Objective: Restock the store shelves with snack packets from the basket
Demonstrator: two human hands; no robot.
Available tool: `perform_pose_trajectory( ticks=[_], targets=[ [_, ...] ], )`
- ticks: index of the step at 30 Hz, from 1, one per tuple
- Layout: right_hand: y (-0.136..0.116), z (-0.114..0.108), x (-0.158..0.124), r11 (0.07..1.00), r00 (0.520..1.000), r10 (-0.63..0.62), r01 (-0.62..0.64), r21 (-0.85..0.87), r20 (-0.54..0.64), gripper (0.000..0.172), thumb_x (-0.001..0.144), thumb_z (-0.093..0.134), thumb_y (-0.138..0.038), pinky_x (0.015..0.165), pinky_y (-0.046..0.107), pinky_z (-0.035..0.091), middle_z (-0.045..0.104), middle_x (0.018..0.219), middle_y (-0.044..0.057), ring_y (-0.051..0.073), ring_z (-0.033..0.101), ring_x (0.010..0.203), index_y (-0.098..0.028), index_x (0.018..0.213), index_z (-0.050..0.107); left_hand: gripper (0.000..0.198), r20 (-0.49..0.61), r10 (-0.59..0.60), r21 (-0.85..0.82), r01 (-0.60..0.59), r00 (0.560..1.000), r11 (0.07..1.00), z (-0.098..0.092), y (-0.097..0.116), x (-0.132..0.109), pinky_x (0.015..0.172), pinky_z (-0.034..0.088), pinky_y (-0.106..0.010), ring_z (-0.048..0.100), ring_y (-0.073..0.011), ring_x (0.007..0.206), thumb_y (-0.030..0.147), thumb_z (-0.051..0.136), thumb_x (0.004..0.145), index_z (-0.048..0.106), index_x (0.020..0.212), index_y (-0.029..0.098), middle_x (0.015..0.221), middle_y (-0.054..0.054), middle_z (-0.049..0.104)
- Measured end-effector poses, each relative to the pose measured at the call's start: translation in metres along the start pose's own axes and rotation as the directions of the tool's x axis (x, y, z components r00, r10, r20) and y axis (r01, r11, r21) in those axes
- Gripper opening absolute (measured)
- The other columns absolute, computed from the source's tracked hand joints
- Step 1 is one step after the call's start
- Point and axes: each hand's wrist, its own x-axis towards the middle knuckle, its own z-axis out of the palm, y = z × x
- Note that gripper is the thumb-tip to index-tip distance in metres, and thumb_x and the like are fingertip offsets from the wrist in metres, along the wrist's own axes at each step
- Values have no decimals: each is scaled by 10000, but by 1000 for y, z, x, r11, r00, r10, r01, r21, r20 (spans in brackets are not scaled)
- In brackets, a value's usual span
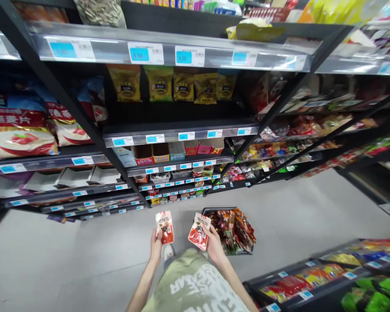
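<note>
My left hand is closed on a red and white snack pouch, which it holds upright by the lower left edge. A similar snack pouch, tilted a little, is gripped at its right edge by my right hand. Both pouches are held over the floor in front of my body, apart from each other. Just right of my right hand, a dark basket sits on the floor, filled with shiny red, brown and dark packets.
Ahead stands a tall black shelf rack with price labels, yellow snack bags and small open boxes. Large oat bags fill the left shelf. A low display of bagged snacks borders the right. Grey floor lies between.
</note>
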Motion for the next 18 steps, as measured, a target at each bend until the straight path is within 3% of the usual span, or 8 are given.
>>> perform_pose_trajectory(
  ticks=[5,10,14,18],
  targets=[
    [-34,-29,-2,999,996,-28,31,-39,89,511,629,903,-321,781,369,602,773,1045,74,256,743,885,-223,1090,709,613,122,164,52,-171,979,984,78,-6,-14,796,556,-321,703,-252,959,610,780,653,682,1089,192,1108,-105,734],
    [-72,-68,9,994,992,-111,112,-17,55,461,644,893,-364,677,354,623,785,955,57,229,744,750,-209,1040,716,582,218,232,81,-255,948,964,150,-1,-47,819,560,-339,714,-256,947,567,753,724,685,1138,163,1111,-129,740],
    [-100,-95,7,976,977,-215,215,-16,9,409,630,898,-358,653,336,620,787,874,46,221,738,709,-206,967,721,550,288,258,120,-302,922,946,190,3,-80,787,570,-331,725,-245,897,522,736,764,669,1165,151,1090,-127,748],
    [-121,-122,1,963,964,-266,265,-52,-11,416,611,902,-374,659,356,620,784,858,51,235,737,705,-202,942,719,591,360,225,151,-294,906,944,215,-3,-105,757,579,-330,731,-235,835,494,748,763,623,1228,150,1049,-124,756]
  ],
)
